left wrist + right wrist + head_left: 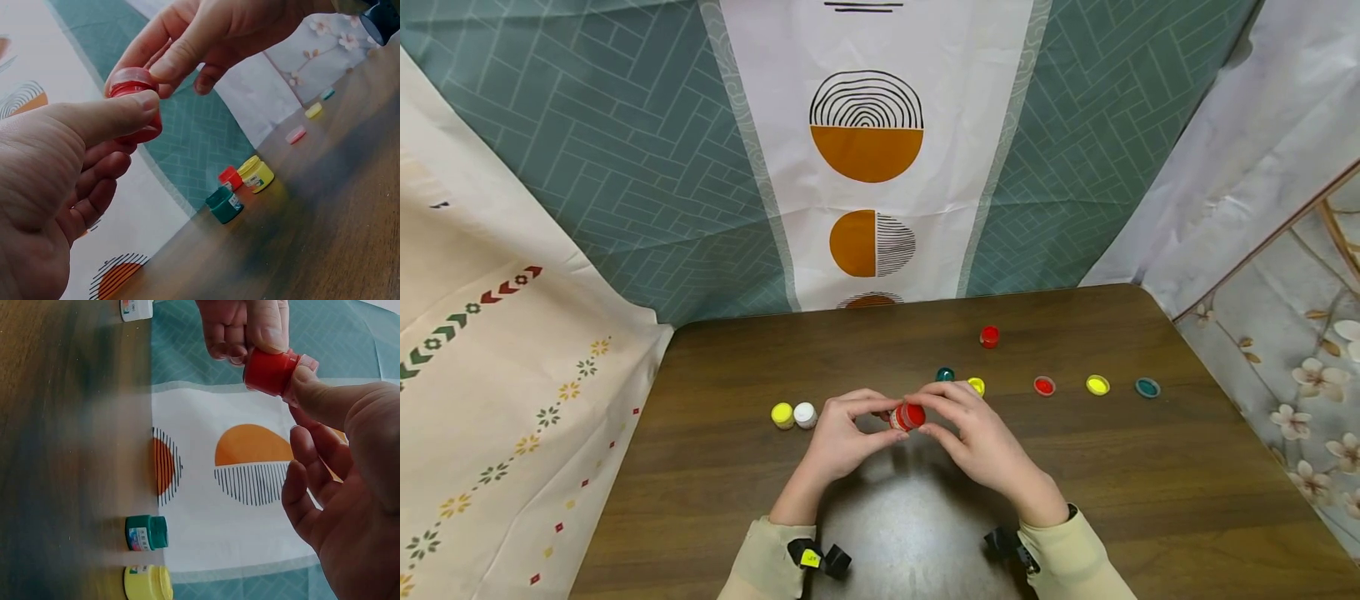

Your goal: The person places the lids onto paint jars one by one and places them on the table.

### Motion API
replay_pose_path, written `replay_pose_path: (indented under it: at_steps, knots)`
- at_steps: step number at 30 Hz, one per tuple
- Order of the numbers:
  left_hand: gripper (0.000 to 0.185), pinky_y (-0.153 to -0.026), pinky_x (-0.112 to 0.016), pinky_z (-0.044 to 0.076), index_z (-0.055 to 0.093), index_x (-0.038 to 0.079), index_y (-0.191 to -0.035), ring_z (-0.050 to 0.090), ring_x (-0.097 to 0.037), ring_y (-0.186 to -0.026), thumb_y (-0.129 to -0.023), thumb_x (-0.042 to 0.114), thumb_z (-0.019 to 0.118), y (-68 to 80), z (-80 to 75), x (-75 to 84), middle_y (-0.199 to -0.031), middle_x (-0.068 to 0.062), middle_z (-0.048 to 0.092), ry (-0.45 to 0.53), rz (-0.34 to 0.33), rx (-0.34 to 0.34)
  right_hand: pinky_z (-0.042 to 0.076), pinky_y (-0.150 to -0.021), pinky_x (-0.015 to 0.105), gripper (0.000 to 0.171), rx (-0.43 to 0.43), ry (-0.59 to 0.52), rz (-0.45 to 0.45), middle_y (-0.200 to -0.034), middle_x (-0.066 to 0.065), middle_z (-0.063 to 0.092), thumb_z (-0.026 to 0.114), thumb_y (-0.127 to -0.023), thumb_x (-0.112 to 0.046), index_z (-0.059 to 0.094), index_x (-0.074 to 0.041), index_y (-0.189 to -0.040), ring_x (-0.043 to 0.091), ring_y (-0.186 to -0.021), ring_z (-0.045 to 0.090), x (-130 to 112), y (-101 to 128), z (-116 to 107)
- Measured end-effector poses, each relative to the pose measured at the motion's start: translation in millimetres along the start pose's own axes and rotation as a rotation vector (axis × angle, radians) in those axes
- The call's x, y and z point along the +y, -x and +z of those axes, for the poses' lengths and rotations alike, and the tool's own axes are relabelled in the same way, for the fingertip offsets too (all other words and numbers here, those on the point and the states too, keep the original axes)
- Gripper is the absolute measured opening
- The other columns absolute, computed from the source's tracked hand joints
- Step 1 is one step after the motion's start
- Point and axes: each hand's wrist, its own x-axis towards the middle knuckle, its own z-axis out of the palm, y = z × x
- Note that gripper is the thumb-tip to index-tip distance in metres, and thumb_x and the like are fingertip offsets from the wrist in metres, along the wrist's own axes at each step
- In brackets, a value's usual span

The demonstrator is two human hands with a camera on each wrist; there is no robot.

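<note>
Hands (842, 437) (981, 437) both pinching red pot (908, 415), held above table (1150, 500); green pot (945, 374) at 1 o'clock, white pot (805, 414) at 9.

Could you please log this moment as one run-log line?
left hand: grips red jar | right hand: pinches its lid | table: loose lids

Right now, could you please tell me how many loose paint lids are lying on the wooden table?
3, in a row right of the hands: a round red plastic lid, a round yellow plastic lid and a round teal plastic lid farthest right. The hands may hide others.
</note>
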Motion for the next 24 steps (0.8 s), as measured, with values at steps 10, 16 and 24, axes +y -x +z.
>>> replay_pose_path:
  at_steps: [10, 16, 24]
  knots:
    - [0.036, -0.085, -0.055, 0.06, 0.085, 0.011, -0.115, 0.072, -0.015, -0.094, -0.08, 0.013, 0.097, 0.4, -0.1, -0.5, -0.104, 0.007, 0.078, -0.01, -0.005, -0.02, 0.054, -0.098, 0.043, 0.044, -0.008, 0.097, -0.036, -0.129, -0.001, 0.067, 0.087, -0.091, -0.009, 0.075, -0.018, -0.132, 0.022, -0.123, 0.059, 0.1, -0.2, 1.5]
    - [0.034, -0.082, -0.055, 0.06, 0.085, 0.01, -0.114, 0.071, -0.016, -0.095, -0.082, 0.013, 0.096, 1.2, -0.4, -0.7, -0.103, 0.006, 0.077, 0.005, 0.004, -0.041, 0.054, -0.096, 0.038, 0.041, -0.012, 0.116, -0.074, -0.127, -0.002, 0.067, 0.086, -0.089, -0.005, 0.077, -0.017, -0.128, 0.022, -0.119, 0.059, 1.1, -0.5, 1.7]
    - [0.034, -0.086, -0.054, 0.059, 0.084, 0.011, -0.116, 0.072, -0.016, -0.096, -0.084, 0.013, 0.094, 0.7, -1.1, 0.4, -0.104, 0.005, 0.077, 0.009, 0.014, -0.056, 0.053, -0.096, 0.037, 0.039, -0.014, 0.135, -0.016, -0.123, -0.005, 0.068, 0.087, -0.092, -0.022, 0.076, -0.019, -0.129, 0.017, -0.118, 0.058, 1.9, 0.4, 0.9]
